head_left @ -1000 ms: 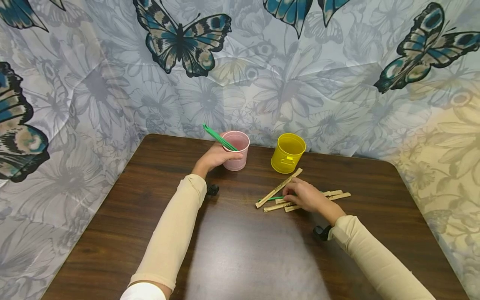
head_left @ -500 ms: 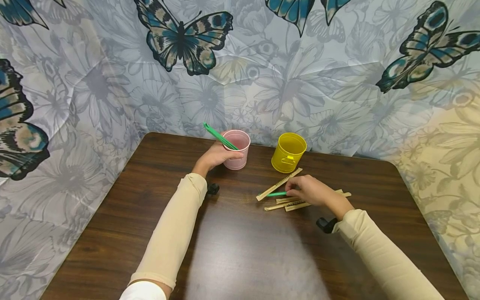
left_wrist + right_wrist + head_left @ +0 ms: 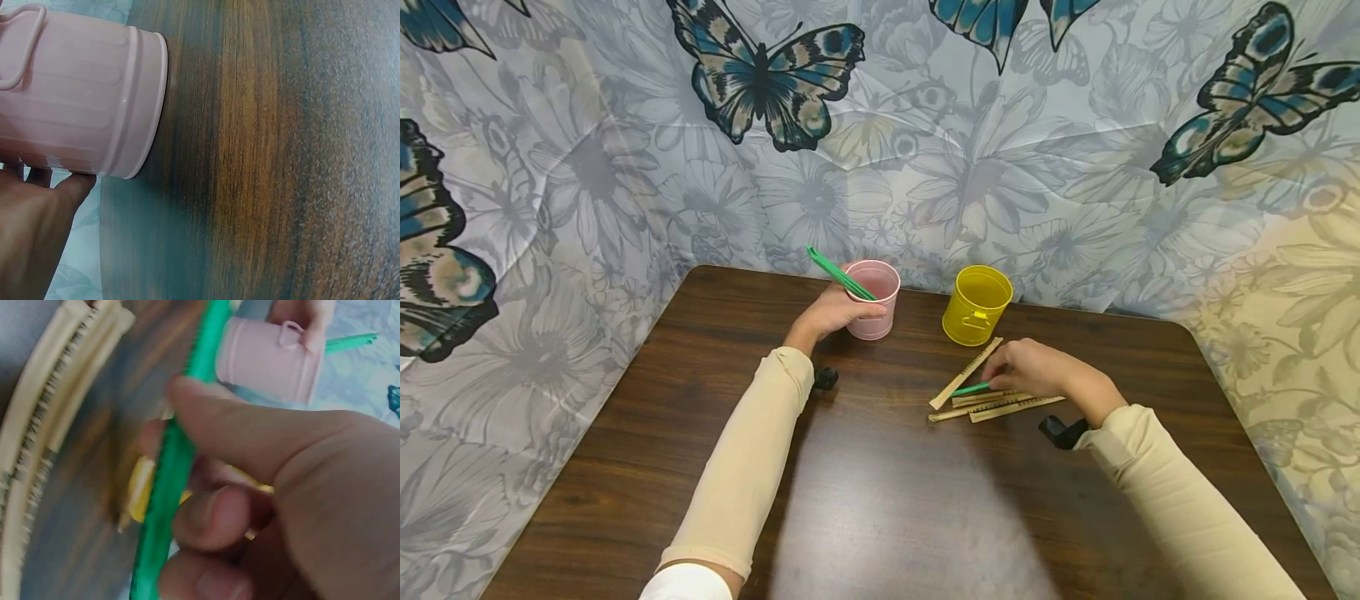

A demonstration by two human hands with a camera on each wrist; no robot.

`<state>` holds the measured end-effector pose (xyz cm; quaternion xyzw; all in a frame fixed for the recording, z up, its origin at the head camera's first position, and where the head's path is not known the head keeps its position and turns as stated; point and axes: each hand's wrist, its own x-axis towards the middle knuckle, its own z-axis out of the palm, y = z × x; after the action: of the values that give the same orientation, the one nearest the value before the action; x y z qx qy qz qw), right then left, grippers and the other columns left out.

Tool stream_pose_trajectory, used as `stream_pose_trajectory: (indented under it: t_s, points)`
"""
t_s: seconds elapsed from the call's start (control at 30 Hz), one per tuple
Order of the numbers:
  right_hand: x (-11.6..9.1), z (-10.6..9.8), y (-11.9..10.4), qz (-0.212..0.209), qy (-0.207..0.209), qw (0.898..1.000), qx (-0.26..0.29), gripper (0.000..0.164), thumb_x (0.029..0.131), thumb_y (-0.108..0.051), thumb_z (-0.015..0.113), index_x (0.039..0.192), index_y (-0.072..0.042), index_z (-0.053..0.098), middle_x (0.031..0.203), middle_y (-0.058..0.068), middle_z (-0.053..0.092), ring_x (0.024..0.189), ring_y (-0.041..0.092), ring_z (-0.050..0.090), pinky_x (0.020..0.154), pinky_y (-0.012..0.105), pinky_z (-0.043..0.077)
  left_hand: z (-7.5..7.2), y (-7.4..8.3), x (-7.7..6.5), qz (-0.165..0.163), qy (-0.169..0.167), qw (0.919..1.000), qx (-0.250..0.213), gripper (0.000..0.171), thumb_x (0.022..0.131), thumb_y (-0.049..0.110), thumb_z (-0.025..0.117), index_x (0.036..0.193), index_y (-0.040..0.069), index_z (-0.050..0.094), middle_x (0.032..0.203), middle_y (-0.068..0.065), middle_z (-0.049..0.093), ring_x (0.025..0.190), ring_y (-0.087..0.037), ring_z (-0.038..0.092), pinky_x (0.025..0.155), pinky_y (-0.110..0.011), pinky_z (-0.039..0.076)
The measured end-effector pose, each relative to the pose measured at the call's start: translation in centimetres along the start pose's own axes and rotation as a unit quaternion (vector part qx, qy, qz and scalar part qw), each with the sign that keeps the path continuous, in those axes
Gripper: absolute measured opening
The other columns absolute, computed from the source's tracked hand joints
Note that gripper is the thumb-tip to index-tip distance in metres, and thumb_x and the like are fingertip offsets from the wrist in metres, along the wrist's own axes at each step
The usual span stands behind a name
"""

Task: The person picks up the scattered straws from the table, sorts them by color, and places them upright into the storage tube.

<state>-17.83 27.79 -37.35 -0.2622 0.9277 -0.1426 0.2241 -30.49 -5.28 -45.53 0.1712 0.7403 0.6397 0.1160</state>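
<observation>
My left hand (image 3: 831, 315) holds the side of a small pink bucket (image 3: 872, 323) at the back of the table. Several thin green sticks (image 3: 835, 269) lean out of its mouth to the left. Between thumb and fingers, my right hand (image 3: 300, 469) pinches a slim green stick (image 3: 164, 475) with dark print along it. Its left end (image 3: 970, 389) shows among several beige paper-wrapped sticks (image 3: 992, 407) in the head view. One beige stick (image 3: 964, 375) lies slantwise beyond it. In the left wrist view the bucket's base (image 3: 140, 103) is near the tabletop; fingers touch its wall.
A yellow bucket (image 3: 972, 321) with a small handle stands behind the sticks, right of the pink one. The dark wooden table (image 3: 700, 475) ends at a butterfly-print cloth (image 3: 820, 200) behind. Dark wrist cameras (image 3: 1063, 432) stick out beside both hands.
My right hand has moved right and slightly back, drawing the green stick rightward. The slanted beige stick's near end has shifted right. My left hand and the pink bucket stay in place.
</observation>
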Motion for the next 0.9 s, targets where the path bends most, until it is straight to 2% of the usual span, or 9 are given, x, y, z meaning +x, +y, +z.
stream_pose_trajectory:
  t_s: [0.17, 0.3, 0.37, 0.47, 0.6, 0.73, 0.9]
  points:
    - [-0.8, -1.2, -0.5, 0.051, -0.010, 0.997, -0.062, 0.010, 0.095, -0.011, 0.070, 0.100, -0.014, 0.078, 0.098, 0.000, 0.076, 0.082, 0.014, 0.067, 0.072, 0.035, 0.057, 0.0, 0.0, 0.0, -0.001, 0.000, 1.0000, 0.001, 0.086, 0.078, 0.009, 0.087, 0.149, 0.015, 0.038, 0.139, -0.013, 0.059, 0.129, -0.029, 0.058, 0.110, -0.045, 0.049]
    - [-1.4, -1.7, -0.7, 0.098, 0.015, 0.989, -0.110, 0.011, 0.094, -0.010, 0.071, 0.102, -0.013, 0.077, 0.099, 0.004, 0.075, 0.073, 0.013, 0.064, 0.065, 0.034, 0.054, 0.0, 0.0, 0.0, -0.003, 0.002, 1.0000, 0.006, 0.088, 0.078, 0.010, 0.087, 0.150, 0.015, 0.036, 0.140, -0.012, 0.059, 0.130, -0.028, 0.057, 0.110, -0.045, 0.048]
    - [-1.5, -1.9, -0.6, 0.107, 0.027, 0.988, -0.112, 0.012, 0.094, -0.009, 0.070, 0.104, -0.011, 0.077, 0.099, 0.006, 0.075, 0.070, 0.013, 0.063, 0.063, 0.034, 0.053, 0.0, 0.0, 0.0, -0.005, 0.002, 1.0000, 0.006, 0.089, 0.078, 0.010, 0.087, 0.151, 0.015, 0.035, 0.141, -0.012, 0.058, 0.131, -0.028, 0.056, 0.111, -0.045, 0.048]
    - [-1.5, -2.0, -0.4, 0.083, 0.047, 0.991, -0.096, 0.011, 0.096, -0.010, 0.069, 0.104, -0.010, 0.076, 0.100, 0.005, 0.075, 0.074, 0.014, 0.064, 0.064, 0.035, 0.054, -0.1, 0.0, 0.0, -0.006, 0.002, 1.0000, 0.004, 0.090, 0.079, 0.011, 0.087, 0.152, 0.015, 0.034, 0.142, -0.012, 0.057, 0.132, -0.028, 0.055, 0.111, -0.045, 0.048]
    - [-1.0, -2.0, -0.2, 0.023, 0.100, 0.993, -0.061, 0.010, 0.096, -0.010, 0.069, 0.104, -0.009, 0.075, 0.099, 0.004, 0.074, 0.084, 0.016, 0.068, 0.072, 0.038, 0.058, -0.1, 0.2, -0.1, -0.005, 0.000, 1.0000, -0.001, 0.090, 0.079, 0.010, 0.087, 0.152, 0.015, 0.034, 0.142, -0.013, 0.057, 0.132, -0.029, 0.055, 0.111, -0.046, 0.048]
    - [-0.4, -2.1, -0.4, -0.014, 0.167, 0.985, -0.035, 0.009, 0.094, -0.010, 0.071, 0.103, -0.011, 0.075, 0.098, 0.003, 0.075, 0.087, 0.018, 0.067, 0.077, 0.040, 0.056, -0.1, 0.2, -0.2, -0.004, 0.000, 1.0000, 0.003, 0.090, 0.079, 0.010, 0.087, 0.151, 0.014, 0.034, 0.142, -0.014, 0.057, 0.132, -0.030, 0.055, 0.111, -0.046, 0.047]
    - [0.6, -2.8, -1.6, -0.022, 0.224, 0.974, 0.012, 0.008, 0.094, -0.015, 0.073, 0.103, -0.014, 0.074, 0.094, 0.000, 0.074, 0.075, 0.014, 0.060, 0.067, 0.030, 0.050, 0.1, 0.3, -0.1, 0.005, -0.006, 1.0000, 0.001, 0.085, 0.079, 0.008, 0.086, 0.150, 0.012, 0.038, 0.141, -0.017, 0.058, 0.132, -0.033, 0.056, 0.111, -0.046, 0.047]
